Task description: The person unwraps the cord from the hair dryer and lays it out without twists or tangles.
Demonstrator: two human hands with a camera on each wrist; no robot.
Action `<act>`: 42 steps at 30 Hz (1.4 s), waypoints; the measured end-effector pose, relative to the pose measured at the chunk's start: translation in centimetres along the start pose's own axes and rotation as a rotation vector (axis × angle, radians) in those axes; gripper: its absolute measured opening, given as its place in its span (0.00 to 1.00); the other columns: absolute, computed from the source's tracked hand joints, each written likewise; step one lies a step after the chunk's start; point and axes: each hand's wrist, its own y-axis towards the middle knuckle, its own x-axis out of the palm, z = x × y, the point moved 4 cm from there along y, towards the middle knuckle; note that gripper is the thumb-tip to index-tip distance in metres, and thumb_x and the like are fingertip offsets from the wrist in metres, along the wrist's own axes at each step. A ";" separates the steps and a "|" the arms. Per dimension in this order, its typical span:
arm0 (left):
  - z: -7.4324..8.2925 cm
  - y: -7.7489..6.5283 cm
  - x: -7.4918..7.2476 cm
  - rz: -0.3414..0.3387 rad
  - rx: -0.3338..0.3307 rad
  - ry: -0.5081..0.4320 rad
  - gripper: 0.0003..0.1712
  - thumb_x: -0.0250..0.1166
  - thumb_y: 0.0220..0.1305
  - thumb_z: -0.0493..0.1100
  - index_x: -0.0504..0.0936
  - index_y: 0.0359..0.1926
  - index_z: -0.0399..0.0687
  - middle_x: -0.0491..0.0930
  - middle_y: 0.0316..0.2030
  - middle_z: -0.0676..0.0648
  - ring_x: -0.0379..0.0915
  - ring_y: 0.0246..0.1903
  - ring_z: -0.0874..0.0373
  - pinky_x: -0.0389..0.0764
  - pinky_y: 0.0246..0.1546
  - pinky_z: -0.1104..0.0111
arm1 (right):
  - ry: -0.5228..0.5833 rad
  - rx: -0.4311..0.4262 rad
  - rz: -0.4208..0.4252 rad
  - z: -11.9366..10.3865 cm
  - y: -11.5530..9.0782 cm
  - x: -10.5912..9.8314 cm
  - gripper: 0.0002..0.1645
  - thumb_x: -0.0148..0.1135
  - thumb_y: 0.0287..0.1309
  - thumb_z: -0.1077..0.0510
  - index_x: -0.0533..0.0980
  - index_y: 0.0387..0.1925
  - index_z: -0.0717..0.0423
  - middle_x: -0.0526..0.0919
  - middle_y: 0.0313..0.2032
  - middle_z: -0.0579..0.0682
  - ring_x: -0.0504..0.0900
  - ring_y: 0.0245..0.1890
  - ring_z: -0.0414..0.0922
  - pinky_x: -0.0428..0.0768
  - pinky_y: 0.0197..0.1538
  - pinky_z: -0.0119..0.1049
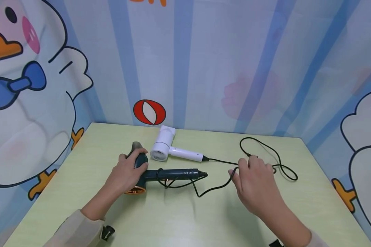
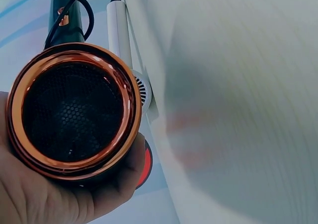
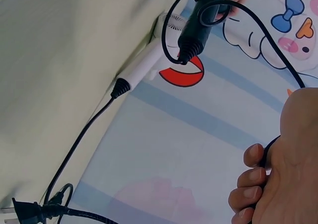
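A dark green hair dryer (image 1: 182,174) with a copper-coloured ring (image 2: 133,110) round its rear grille is gripped by the body in my left hand (image 1: 123,176). Its handle points right, and the black cord (image 1: 214,188) loops loosely round that handle. From there the cord runs to my right hand (image 1: 256,187), whose fingers curl round it in the right wrist view. Just behind the green dryer, a white hair dryer (image 1: 187,154) lies on the table with its handle pointing right.
The pale table (image 1: 191,219) meets a blue striped cloth (image 1: 204,68) with cartoon ducks at the back and sides. Black cord loops (image 1: 278,154) lie beyond my right hand. A black plug (image 3: 30,211) shows low in the right wrist view.
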 end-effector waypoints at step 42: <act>0.4 -0.3 -1.1 0.030 -0.003 -0.014 0.28 0.52 0.74 0.58 0.62 0.72 0.68 0.59 0.62 0.28 0.74 0.43 0.32 0.82 0.34 0.54 | -0.089 -0.067 -0.143 -0.3 -1.4 5.4 0.26 0.52 0.72 0.40 0.61 0.25 0.53 0.58 0.25 0.50 0.56 0.25 0.48 0.57 0.34 0.43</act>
